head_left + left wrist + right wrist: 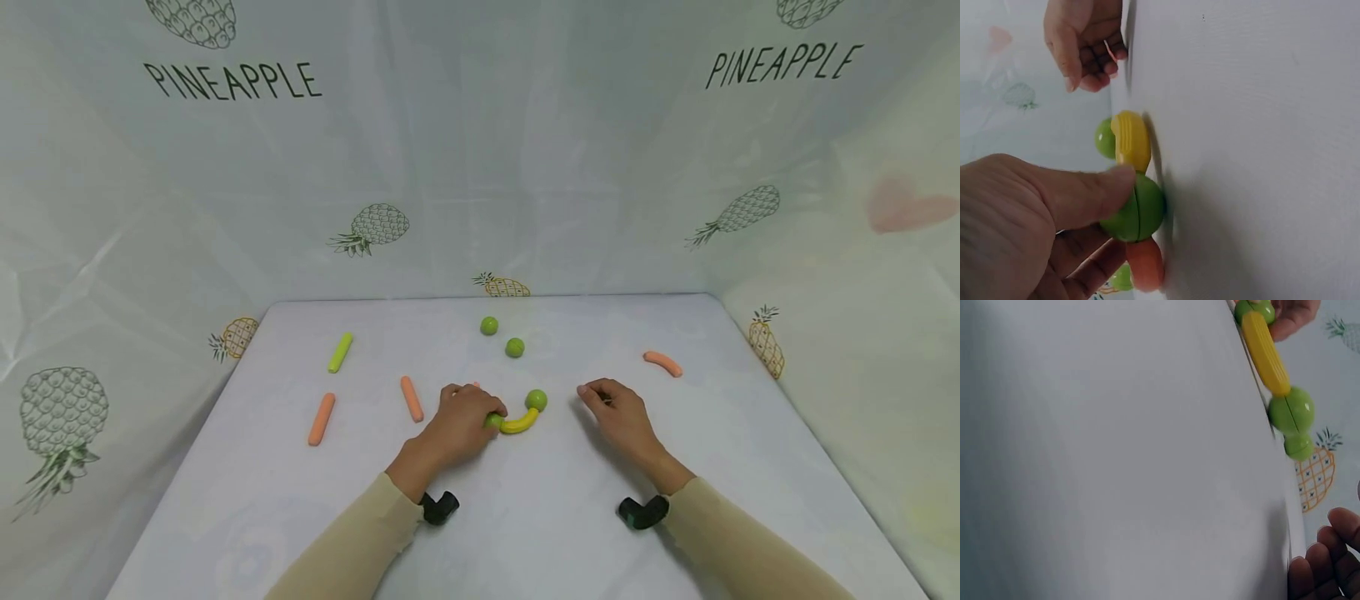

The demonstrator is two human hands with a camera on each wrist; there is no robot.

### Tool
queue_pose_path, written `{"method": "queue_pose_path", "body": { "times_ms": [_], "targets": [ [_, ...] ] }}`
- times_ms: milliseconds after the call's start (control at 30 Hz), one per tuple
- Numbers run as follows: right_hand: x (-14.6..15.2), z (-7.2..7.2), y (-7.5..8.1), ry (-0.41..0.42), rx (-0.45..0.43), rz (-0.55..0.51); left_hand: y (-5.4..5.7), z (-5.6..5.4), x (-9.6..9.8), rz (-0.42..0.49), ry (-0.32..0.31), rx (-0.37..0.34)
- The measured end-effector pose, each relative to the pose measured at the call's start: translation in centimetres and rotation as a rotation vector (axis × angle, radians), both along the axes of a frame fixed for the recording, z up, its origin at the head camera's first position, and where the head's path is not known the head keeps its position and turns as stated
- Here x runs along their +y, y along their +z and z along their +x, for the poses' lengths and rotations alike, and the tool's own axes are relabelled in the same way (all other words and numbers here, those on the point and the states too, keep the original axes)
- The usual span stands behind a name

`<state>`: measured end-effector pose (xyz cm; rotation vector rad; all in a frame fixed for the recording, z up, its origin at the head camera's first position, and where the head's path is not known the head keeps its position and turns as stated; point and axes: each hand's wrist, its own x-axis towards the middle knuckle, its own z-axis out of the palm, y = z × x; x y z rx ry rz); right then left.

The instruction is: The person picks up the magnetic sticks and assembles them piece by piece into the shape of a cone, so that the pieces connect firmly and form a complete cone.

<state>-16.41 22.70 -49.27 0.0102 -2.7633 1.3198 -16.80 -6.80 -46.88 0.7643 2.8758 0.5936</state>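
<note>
In the head view my left hand (465,421) pinches a small green ball (1138,209) between thumb and fingers, low on the white table. The ball touches one end of a curved yellow piece (520,423), and a second green ball (536,400) sits at that piece's other end. An orange stick (1145,265) meets the held ball on its far side in the left wrist view; my hand mostly covers it from above. To the right, apart from these pieces, my right hand (621,421) hovers just over the table with loosely curled fingers and nothing in them.
Two more green balls (514,347) lie farther back. On the left are a light green stick (340,352) and two orange sticks (321,419). A curved orange piece (663,363) lies at right. Pineapple-printed cloth (480,167) hangs around the table.
</note>
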Motion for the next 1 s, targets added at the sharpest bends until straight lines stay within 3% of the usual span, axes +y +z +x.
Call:
{"method": "queue_pose_path", "body": {
  "times_ms": [200, 433, 567, 800, 1000],
  "targets": [
    [1.6, -0.4, 0.0, -0.025, 0.02, 0.016, -0.3, -0.1, 0.1, 0.01, 0.031, 0.065],
    [3.6, -1.1, 0.2, -0.072, 0.041, 0.035, -1.3, 0.1, 0.7, 0.152, 0.088, 0.054],
    [4.6, -1.4, 0.3, -0.103, 0.065, 0.056, -2.0, 0.0, 1.2, 0.176, 0.095, 0.058],
    [5.8, -1.9, 0.7, -0.157, 0.113, 0.055, -2.5, -0.5, 1.7, 0.163, 0.066, 0.049],
    [7.0, -2.4, 1.5, -0.205, 0.08, 0.042, -2.5, -0.6, 1.5, 0.114, 0.054, 0.082]
  ]
}}
